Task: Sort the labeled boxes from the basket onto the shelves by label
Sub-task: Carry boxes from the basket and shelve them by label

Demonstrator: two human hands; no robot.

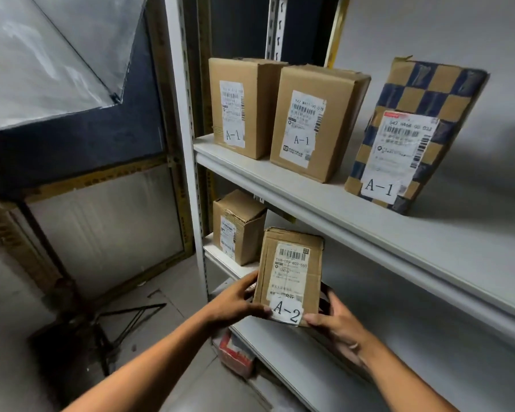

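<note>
- Hands grip one small box marked A-2 (pixel 290 275): left hand (pixel 235 301) at its lower left edge, right hand (pixel 336 319) at its lower right corner.
- It is held upright before the second shelf (pixel 220 257), beside another small box (pixel 238 227).
- Upper shelf (pixel 324 200) carries three A-1 boxes (pixel 315 123).

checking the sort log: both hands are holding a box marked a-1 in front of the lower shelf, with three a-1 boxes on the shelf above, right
Not quite. In the head view the box held by the left hand and the right hand is marked A-2, not A-1. The rest holds: it is in front of the lower shelf, and three A-1 boxes stand on the shelf above.
</note>
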